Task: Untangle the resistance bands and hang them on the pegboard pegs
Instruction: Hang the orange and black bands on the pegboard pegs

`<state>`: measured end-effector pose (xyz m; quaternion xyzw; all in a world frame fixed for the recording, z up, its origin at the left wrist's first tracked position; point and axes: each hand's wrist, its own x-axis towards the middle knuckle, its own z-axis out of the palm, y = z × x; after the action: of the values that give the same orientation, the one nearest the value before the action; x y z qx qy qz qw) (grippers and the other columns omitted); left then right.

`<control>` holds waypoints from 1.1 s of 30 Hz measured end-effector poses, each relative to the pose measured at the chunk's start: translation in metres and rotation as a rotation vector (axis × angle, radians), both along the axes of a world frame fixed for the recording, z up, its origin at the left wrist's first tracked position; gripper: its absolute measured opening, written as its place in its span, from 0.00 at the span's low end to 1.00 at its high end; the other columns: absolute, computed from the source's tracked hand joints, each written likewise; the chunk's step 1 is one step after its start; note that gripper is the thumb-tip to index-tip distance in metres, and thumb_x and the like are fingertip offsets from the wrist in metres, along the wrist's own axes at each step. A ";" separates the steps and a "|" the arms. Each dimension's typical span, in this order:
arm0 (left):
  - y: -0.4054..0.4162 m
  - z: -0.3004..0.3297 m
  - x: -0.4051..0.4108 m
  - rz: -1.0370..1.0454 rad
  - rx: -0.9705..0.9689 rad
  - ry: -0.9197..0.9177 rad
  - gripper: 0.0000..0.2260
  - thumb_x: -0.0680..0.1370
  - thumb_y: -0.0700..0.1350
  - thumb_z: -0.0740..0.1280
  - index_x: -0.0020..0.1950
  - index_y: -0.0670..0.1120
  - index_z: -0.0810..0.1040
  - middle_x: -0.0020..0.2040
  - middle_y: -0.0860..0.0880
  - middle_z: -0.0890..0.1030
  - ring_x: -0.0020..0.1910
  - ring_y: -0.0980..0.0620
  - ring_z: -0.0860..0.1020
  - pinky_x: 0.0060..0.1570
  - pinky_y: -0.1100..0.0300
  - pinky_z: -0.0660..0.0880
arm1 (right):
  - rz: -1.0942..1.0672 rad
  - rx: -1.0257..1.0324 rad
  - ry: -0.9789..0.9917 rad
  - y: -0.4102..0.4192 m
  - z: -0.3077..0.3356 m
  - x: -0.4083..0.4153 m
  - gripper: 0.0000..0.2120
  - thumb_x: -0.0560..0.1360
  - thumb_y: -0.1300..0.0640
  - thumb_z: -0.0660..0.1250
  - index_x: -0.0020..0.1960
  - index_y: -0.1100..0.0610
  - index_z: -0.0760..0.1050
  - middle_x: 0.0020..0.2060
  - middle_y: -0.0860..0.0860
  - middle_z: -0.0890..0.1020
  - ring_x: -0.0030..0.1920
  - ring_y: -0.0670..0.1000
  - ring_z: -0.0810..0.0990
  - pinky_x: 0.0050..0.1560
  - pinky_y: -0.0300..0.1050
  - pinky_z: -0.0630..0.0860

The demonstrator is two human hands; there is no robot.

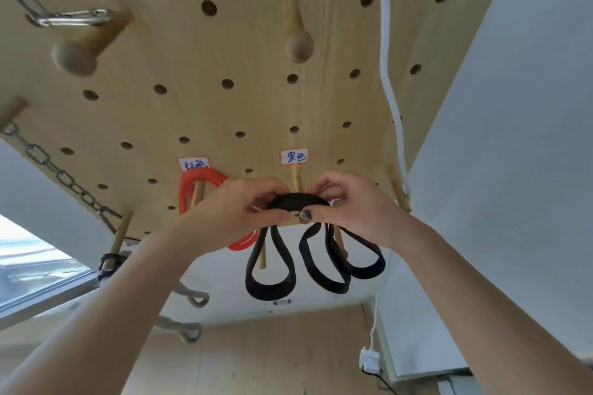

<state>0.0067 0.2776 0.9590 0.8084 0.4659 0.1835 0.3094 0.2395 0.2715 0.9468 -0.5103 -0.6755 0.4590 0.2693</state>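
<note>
A wooden pegboard (224,42) fills the upper view. A black resistance band (298,202) is bunched at its top between both hands, and its loops (271,279) hang down below. My left hand (237,208) pinches the left end of the bunch. My right hand (349,205) pinches the right end. The bunch sits just in front of a thin wooden peg (296,178) under a white label with black writing (293,156). An orange band (199,183) hangs over the peg (196,194) to the left, under another label (193,164).
Two large knobbed pegs (299,45) (75,56) stick out higher up, the left one carrying a carabiner (73,18) and chain. A second chain (57,171) crosses the left edge. A white rope (390,80) hangs on the right. Grey ropes (192,298) dangle below.
</note>
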 end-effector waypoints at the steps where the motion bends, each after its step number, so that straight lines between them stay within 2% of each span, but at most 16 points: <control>1: 0.003 -0.001 0.002 0.034 0.010 -0.005 0.06 0.79 0.46 0.72 0.53 0.56 0.80 0.40 0.62 0.84 0.44 0.65 0.83 0.43 0.72 0.75 | -0.009 0.008 0.019 0.006 -0.001 -0.002 0.09 0.75 0.53 0.76 0.51 0.50 0.78 0.44 0.44 0.87 0.37 0.45 0.84 0.44 0.40 0.76; 2: 0.007 -0.002 0.004 0.063 0.024 0.000 0.06 0.79 0.46 0.71 0.54 0.55 0.79 0.41 0.62 0.84 0.44 0.65 0.82 0.45 0.71 0.76 | -0.020 0.013 0.044 0.011 -0.002 -0.004 0.08 0.75 0.54 0.76 0.51 0.51 0.79 0.45 0.45 0.87 0.37 0.44 0.84 0.44 0.39 0.76; 5: 0.019 -0.012 0.009 0.135 0.081 0.035 0.09 0.81 0.47 0.69 0.60 0.56 0.79 0.46 0.62 0.83 0.46 0.66 0.81 0.48 0.69 0.76 | -0.059 0.058 0.085 0.026 -0.008 -0.009 0.07 0.76 0.54 0.75 0.52 0.50 0.79 0.46 0.43 0.87 0.46 0.44 0.85 0.51 0.40 0.79; 9: 0.033 -0.023 0.018 0.209 0.183 0.033 0.12 0.82 0.47 0.68 0.66 0.53 0.78 0.48 0.60 0.81 0.45 0.63 0.79 0.48 0.68 0.76 | -0.132 0.085 0.174 0.039 -0.018 -0.013 0.07 0.77 0.55 0.74 0.54 0.49 0.80 0.48 0.43 0.86 0.48 0.41 0.85 0.46 0.34 0.79; 11: 0.039 -0.027 0.022 0.232 0.226 0.063 0.14 0.82 0.49 0.66 0.68 0.53 0.77 0.50 0.56 0.83 0.45 0.58 0.81 0.47 0.63 0.79 | -0.181 0.102 0.214 0.044 -0.023 -0.014 0.07 0.77 0.56 0.73 0.55 0.51 0.80 0.48 0.45 0.86 0.47 0.42 0.85 0.46 0.34 0.79; 14: 0.044 -0.030 0.026 0.255 0.332 0.231 0.16 0.84 0.52 0.63 0.71 0.54 0.73 0.48 0.52 0.83 0.42 0.53 0.81 0.42 0.54 0.81 | -0.247 0.139 0.211 0.045 -0.029 -0.018 0.07 0.77 0.56 0.73 0.55 0.51 0.80 0.47 0.43 0.85 0.47 0.40 0.83 0.45 0.30 0.76; 16: 0.044 -0.033 0.028 0.266 0.406 0.378 0.17 0.85 0.54 0.59 0.74 0.53 0.69 0.48 0.50 0.82 0.42 0.50 0.81 0.38 0.55 0.79 | -0.286 0.176 0.168 0.045 -0.035 -0.022 0.08 0.77 0.54 0.73 0.55 0.52 0.79 0.46 0.44 0.85 0.41 0.40 0.82 0.39 0.33 0.77; 18: 0.039 -0.039 0.033 0.276 0.492 0.492 0.18 0.86 0.54 0.55 0.75 0.51 0.67 0.47 0.48 0.81 0.41 0.48 0.81 0.34 0.56 0.74 | -0.343 0.192 0.149 0.044 -0.042 -0.026 0.10 0.77 0.52 0.74 0.54 0.53 0.76 0.43 0.46 0.85 0.37 0.47 0.81 0.37 0.43 0.79; 20: 0.036 -0.046 0.036 0.304 0.523 0.470 0.17 0.86 0.53 0.56 0.72 0.48 0.69 0.45 0.47 0.80 0.38 0.47 0.80 0.31 0.57 0.69 | -0.383 0.190 0.187 0.044 -0.048 -0.029 0.12 0.76 0.52 0.75 0.53 0.54 0.74 0.42 0.49 0.85 0.38 0.54 0.81 0.40 0.48 0.80; 22: 0.036 -0.053 0.038 0.326 0.539 0.414 0.14 0.86 0.51 0.58 0.67 0.45 0.73 0.43 0.47 0.80 0.36 0.47 0.79 0.28 0.57 0.68 | -0.405 0.198 0.213 0.044 -0.051 -0.031 0.13 0.75 0.52 0.76 0.52 0.55 0.74 0.41 0.49 0.85 0.35 0.52 0.79 0.39 0.46 0.78; 24: 0.036 -0.060 0.039 0.337 0.589 0.396 0.13 0.84 0.49 0.60 0.62 0.43 0.76 0.41 0.46 0.81 0.34 0.46 0.78 0.26 0.57 0.66 | -0.425 0.189 0.239 0.044 -0.053 -0.032 0.13 0.75 0.52 0.76 0.52 0.55 0.74 0.41 0.50 0.85 0.37 0.53 0.81 0.41 0.47 0.79; 27: 0.034 -0.067 0.040 0.383 0.731 0.385 0.11 0.82 0.50 0.62 0.51 0.42 0.77 0.35 0.47 0.80 0.30 0.46 0.78 0.28 0.59 0.64 | -0.461 0.181 0.263 0.043 -0.057 -0.033 0.12 0.75 0.51 0.76 0.51 0.55 0.75 0.43 0.49 0.85 0.43 0.51 0.83 0.42 0.38 0.79; 30: 0.028 -0.072 0.037 0.444 0.734 0.456 0.12 0.80 0.53 0.65 0.47 0.44 0.75 0.35 0.47 0.80 0.33 0.46 0.78 0.33 0.55 0.70 | -0.482 0.200 0.275 0.039 -0.058 -0.034 0.11 0.75 0.51 0.76 0.50 0.53 0.76 0.43 0.47 0.85 0.42 0.46 0.82 0.41 0.34 0.77; 33: 0.016 -0.078 0.032 0.520 0.548 0.535 0.17 0.79 0.59 0.66 0.51 0.46 0.72 0.42 0.48 0.79 0.39 0.46 0.79 0.39 0.52 0.77 | -0.484 0.225 0.273 0.038 -0.058 -0.037 0.10 0.76 0.51 0.76 0.50 0.52 0.76 0.44 0.47 0.84 0.41 0.43 0.82 0.40 0.32 0.76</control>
<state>0.0388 0.2940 0.8811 0.7356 0.6511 0.1563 -0.1030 0.2023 0.3090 0.8888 -0.5572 -0.5382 0.3682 0.5142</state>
